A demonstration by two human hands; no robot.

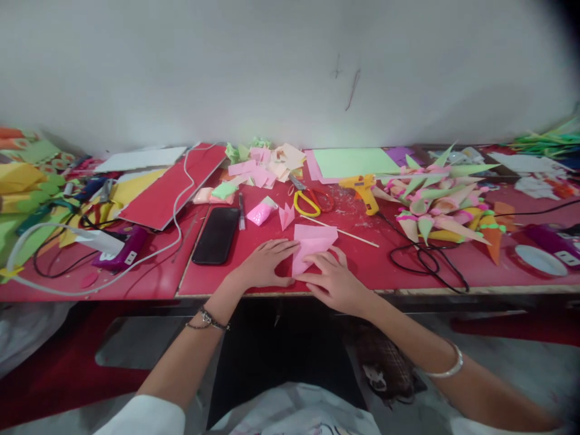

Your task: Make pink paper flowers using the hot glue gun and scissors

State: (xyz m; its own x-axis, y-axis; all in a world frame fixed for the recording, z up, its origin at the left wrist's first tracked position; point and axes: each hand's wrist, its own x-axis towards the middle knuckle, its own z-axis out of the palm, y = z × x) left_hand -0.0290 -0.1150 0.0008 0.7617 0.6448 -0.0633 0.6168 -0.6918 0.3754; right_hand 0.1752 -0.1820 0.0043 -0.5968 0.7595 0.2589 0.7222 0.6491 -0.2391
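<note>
A pink sheet of paper (312, 238), with a fold across it, lies on the red table right in front of me. My left hand (272, 264) rests flat at its left edge, fingers stretched out and thumb apart. On the paper's lower right part lies my right hand (334, 278), its fingers spread and pressing down on the surface. A small folded pink paper piece (286, 216) sits just beyond the sheet. Close by are scissors (308, 204) with yellow and red handles and a thin wooden stick (348, 234).
A black phone (216, 235) lies left of my hands, beside a pen (241, 211). A yellow glue gun (362, 190) trails a black cord (421, 260) at right, near paper cones (435, 199). Cut paper pieces (267, 164) and a green sheet (356, 162) lie along the wall.
</note>
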